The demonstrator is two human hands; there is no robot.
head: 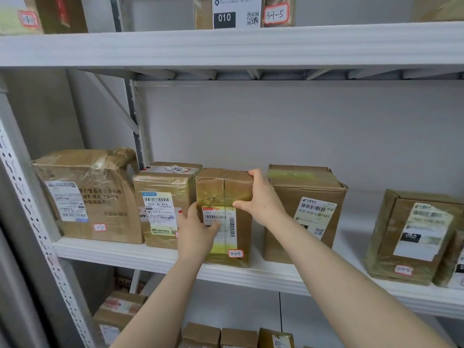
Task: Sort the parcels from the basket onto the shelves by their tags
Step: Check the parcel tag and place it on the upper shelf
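Because the brown taped parcel (pixel 221 189) is looking small and stiff, it is being judged light but slippery, so its edges are being thought the safest hold. It is being stood on the middle shelf (pixel 120 254) between both hands. Its top right corner is being gripped by the right hand (pixel 261 197), fingers curled over. Its left edge is being pinched by the left hand (pixel 197 229), thumb on the label (pixel 222 214).
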